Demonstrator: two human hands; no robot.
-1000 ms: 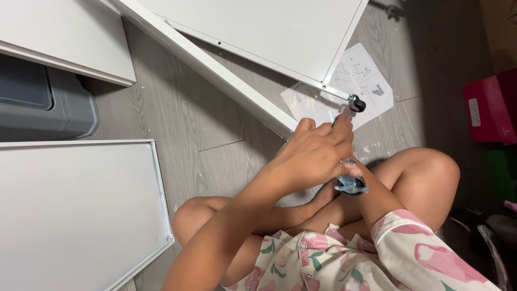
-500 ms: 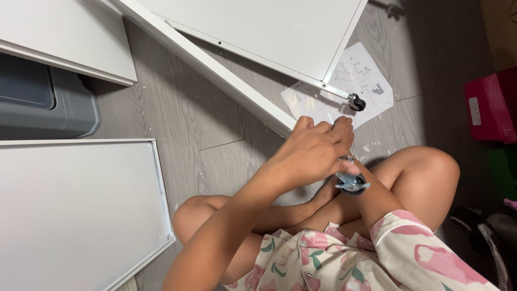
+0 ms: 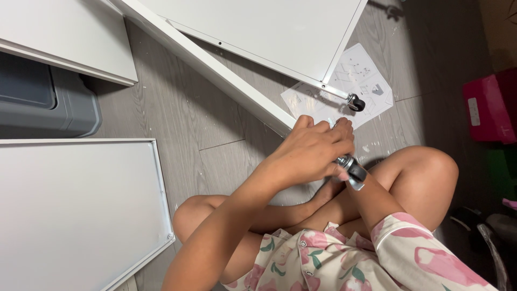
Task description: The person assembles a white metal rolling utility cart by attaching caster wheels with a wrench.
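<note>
My left hand [image 3: 309,153] reaches over my crossed legs, fingers curled over the near end of a white metal frame bar [image 3: 215,67]. Its thumb presses a small caster [image 3: 353,171], a black wheel in a silver bracket, at the hand's lower right edge. My right hand [image 3: 351,189] comes up from the flowered sleeve and is almost wholly hidden under the left hand; only the wrist shows, just below the caster. A second black caster [image 3: 356,103] sits fitted on the corner of the white panel [image 3: 269,27].
A paper instruction sheet [image 3: 366,81] lies on the grey wood floor [image 3: 177,113] beyond my hands. Another white panel [image 3: 70,210] lies at the left, a grey plastic bin [image 3: 43,108] above it. A red box [image 3: 490,108] stands at the right.
The caster has risen from lying across my right wrist and tilted, so its black wheel now shows against my left hand. The hands have barely shifted.
</note>
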